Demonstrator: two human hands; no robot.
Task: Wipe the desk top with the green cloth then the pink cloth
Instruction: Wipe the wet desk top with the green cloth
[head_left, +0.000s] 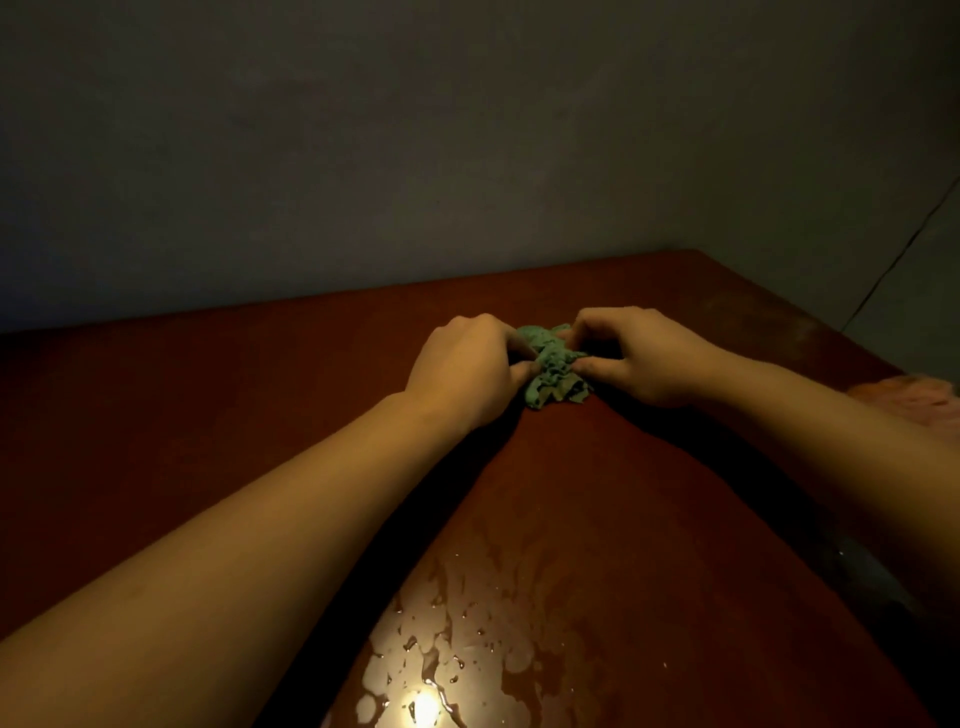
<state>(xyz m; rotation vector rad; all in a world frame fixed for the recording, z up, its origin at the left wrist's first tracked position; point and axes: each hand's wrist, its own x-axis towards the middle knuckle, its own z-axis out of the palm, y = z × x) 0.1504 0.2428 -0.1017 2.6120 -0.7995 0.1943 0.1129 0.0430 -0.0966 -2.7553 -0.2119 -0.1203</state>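
Green crumpled cloth is pinched by left hand and right hand from either side, probably gathering it for wiping.

Bare desk top is left open at 9 to 10 o'clock of the green cloth. Passage is closed by the wall at 12 o'clock; a pink cloth is found at 3 and a puddle at 6.
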